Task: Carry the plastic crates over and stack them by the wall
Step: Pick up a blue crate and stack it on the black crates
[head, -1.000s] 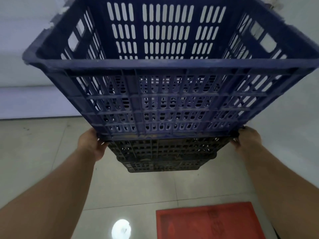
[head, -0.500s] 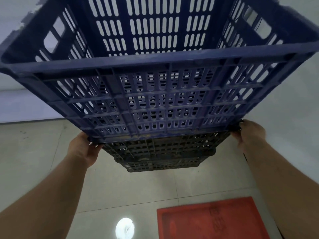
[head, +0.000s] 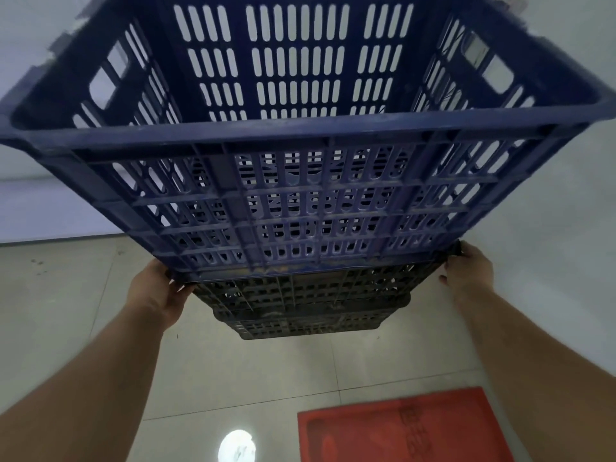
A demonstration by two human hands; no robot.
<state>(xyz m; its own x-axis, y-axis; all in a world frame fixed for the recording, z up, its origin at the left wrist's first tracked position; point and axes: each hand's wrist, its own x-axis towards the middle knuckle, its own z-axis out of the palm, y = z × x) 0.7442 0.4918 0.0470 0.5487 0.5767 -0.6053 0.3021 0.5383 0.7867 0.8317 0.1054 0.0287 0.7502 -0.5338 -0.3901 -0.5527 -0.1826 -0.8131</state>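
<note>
A large blue slatted plastic crate (head: pixel 306 138) fills the upper view, tilted slightly with its left side lower. It sits on top of darker black crates (head: pixel 300 305) stacked beneath it. My left hand (head: pixel 156 291) grips the bottom left corner of the blue crate, where it meets the black crate's rim. My right hand (head: pixel 470 268) holds the bottom right corner in the same way. The fingers of both hands are hidden behind the crate edges.
White walls (head: pixel 560 211) stand close behind and to the right of the crates. A red flat mat or lid (head: pixel 406 428) lies on the pale tiled floor (head: pixel 66 311) at the lower right. A ceiling light's reflection shines on the tiles beside it.
The blue crate has come closer to the camera and tipped down a little on its left. Both hands stay at its bottom corners.
</note>
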